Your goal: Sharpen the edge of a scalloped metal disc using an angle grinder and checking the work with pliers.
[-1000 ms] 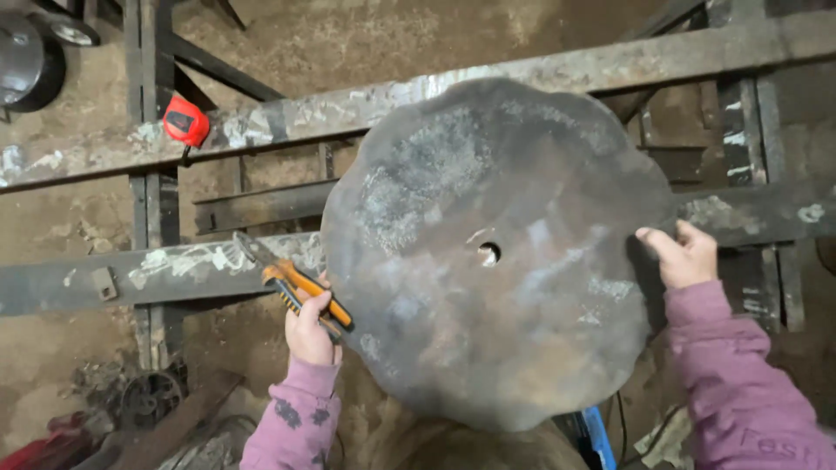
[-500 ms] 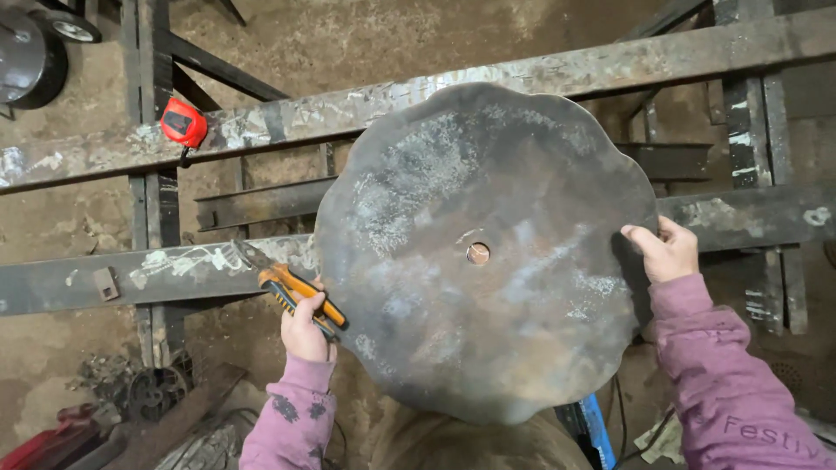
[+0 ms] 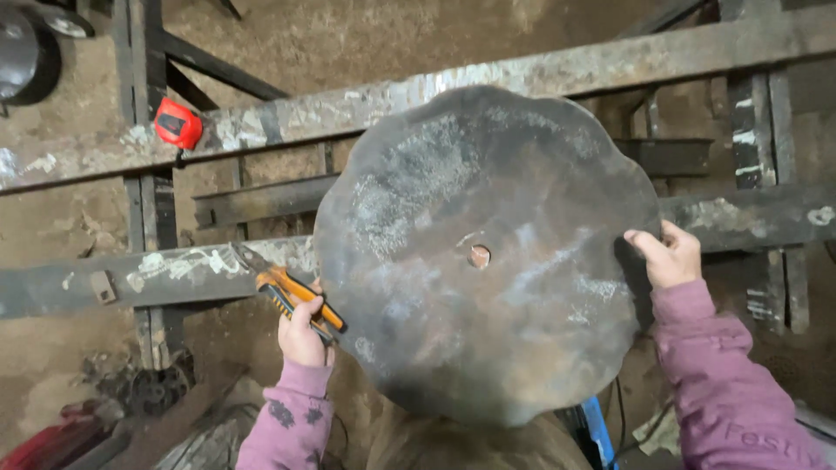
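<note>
A large dark metal disc [image 3: 488,252] with a wavy edge and a small centre hole fills the middle of the view, lying over a steel frame. My right hand [image 3: 666,254] grips its right rim. My left hand [image 3: 302,331] is at the disc's left rim and holds orange-handled pliers [image 3: 292,292], whose jaws point up and left over a frame beam. Both sleeves are pink.
Grey, paint-flecked steel beams [image 3: 174,270] run across under the disc, with a longer beam [image 3: 366,104] behind. A red tape measure [image 3: 178,124] sits on that far beam at left. Below lies a dirt floor with dark scrap parts [image 3: 152,387] at lower left.
The disc has shifted slightly left and toward me, with both hands still on its rims. The pliers stay in my left hand.
</note>
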